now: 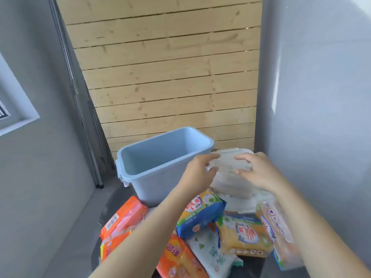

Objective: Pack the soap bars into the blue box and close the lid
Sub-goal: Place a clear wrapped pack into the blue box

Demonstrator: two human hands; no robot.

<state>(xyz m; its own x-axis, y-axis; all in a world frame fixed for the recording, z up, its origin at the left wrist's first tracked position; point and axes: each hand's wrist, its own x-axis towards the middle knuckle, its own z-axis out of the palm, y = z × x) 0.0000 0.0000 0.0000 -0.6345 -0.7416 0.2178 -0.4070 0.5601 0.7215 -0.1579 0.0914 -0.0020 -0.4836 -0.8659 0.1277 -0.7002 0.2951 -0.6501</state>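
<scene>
Blue plastic is what the box (160, 167) is made of, and it is sitting open in the middle of the frame, at the back of the dark round desk (112, 199). Nothing is showing inside it. The see-through lid (226, 163) is sitting just to the right of the box, touching its rim.

Both hands are reaching onto the lid. The left hand (200, 173) is curling its fingers over the lid's left end, with the thumb underneath. The right hand (257, 171) is spreading its bent fingers over the right end, but I cannot tell if it is really gripping or only touching.

Soap bars are lying in a heap in the lower part of the frame. An orange pack (124, 219) is lying at the lower left, a blue pack (200, 211) is leaning in the middle, a yellow pack (243, 235) is lying to its right, and a clear pack (277, 231) is standing at the far right. None is in the box yet.

The step looks like moving the lid out of the way. To do it well, both hands should be holding the ends evenly and keeping the lid flat. It should go somewhere off the soap, since it is thin and slippery. The box mouth should stay clear, and the lid should not be bumping the box over.
</scene>
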